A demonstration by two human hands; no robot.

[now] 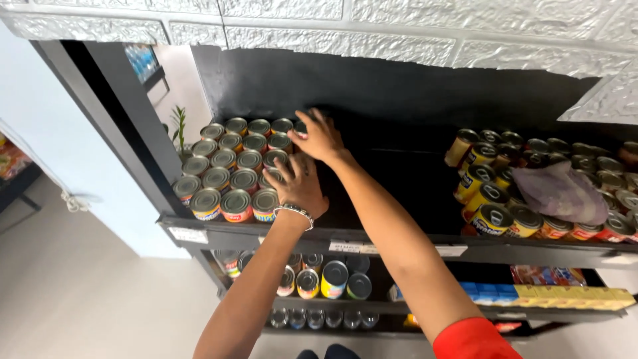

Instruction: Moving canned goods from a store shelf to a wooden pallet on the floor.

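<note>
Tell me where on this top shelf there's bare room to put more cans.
The top shelf is bare in its middle, between the red-labelled cans on the left, where the left hand and right hand rest, and the yellow-labelled cans on the right. Both ends are crowded.

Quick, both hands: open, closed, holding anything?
Left hand: open, fingers spread on the cans, gripping nothing.
Right hand: reaching the back can row; grip cannot be told.

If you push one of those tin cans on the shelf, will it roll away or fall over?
Probably not. The cans stand upright on flat ends, packed in tight rows, so neighbours would likely stop a pushed one. They look like stiff metal, so likely hard and fairly heavy. Laid sideways, the round body would probably roll along the black shelf.
</note>
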